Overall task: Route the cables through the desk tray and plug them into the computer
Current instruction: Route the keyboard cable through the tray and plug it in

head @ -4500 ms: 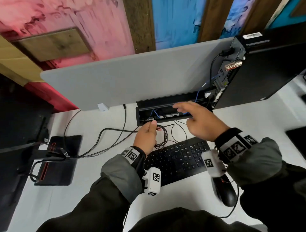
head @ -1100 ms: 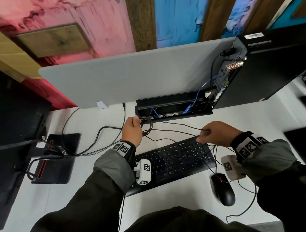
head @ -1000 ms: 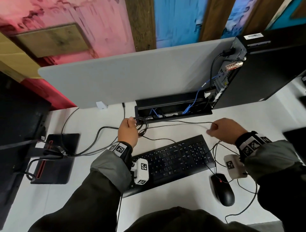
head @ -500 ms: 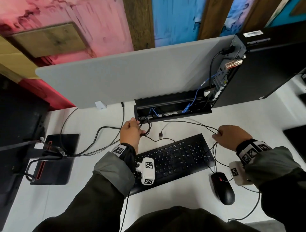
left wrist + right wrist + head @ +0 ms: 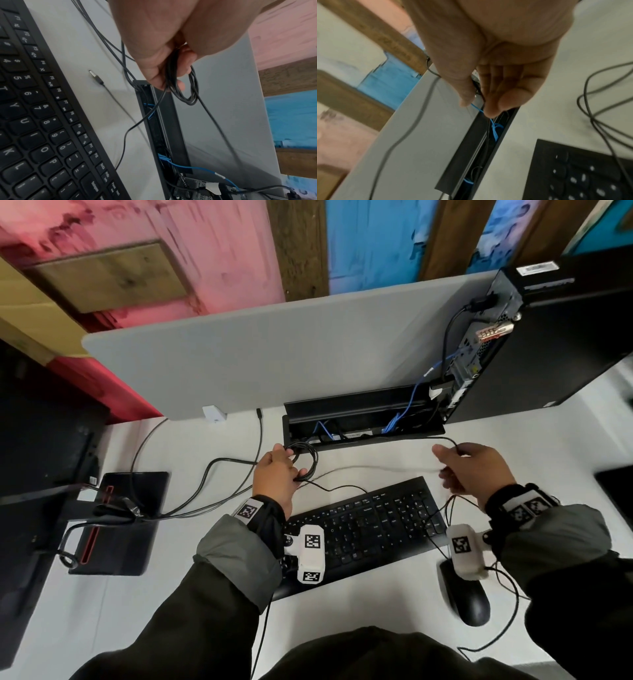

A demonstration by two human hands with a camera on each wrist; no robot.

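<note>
My left hand (image 5: 278, 470) grips a small coil of black cable (image 5: 309, 460) just in front of the left end of the black desk tray (image 5: 363, 409); the left wrist view shows my fingers (image 5: 173, 75) curled round the coil (image 5: 188, 94). My right hand (image 5: 472, 470) pinches a thin black cable (image 5: 450, 441) in front of the tray's right end. The strand runs left along the tray edge. A USB plug (image 5: 95, 77) lies loose on the desk by the keyboard (image 5: 42, 121). The black computer tower (image 5: 555, 344) stands at the back right, ports facing the tray.
Blue cables (image 5: 397, 419) lie in the tray and climb to the tower. A black keyboard (image 5: 363, 529) and a mouse (image 5: 466, 597) lie near me. A monitor stand (image 5: 116, 522) with thicker black cables sits at the left. A grey divider panel (image 5: 274, 357) closes the desk's back.
My right hand has moved slightly back toward the tray, still holding the thin cable, and a strand between my hands is blurred with motion. My left hand keeps the coil almost in place.
</note>
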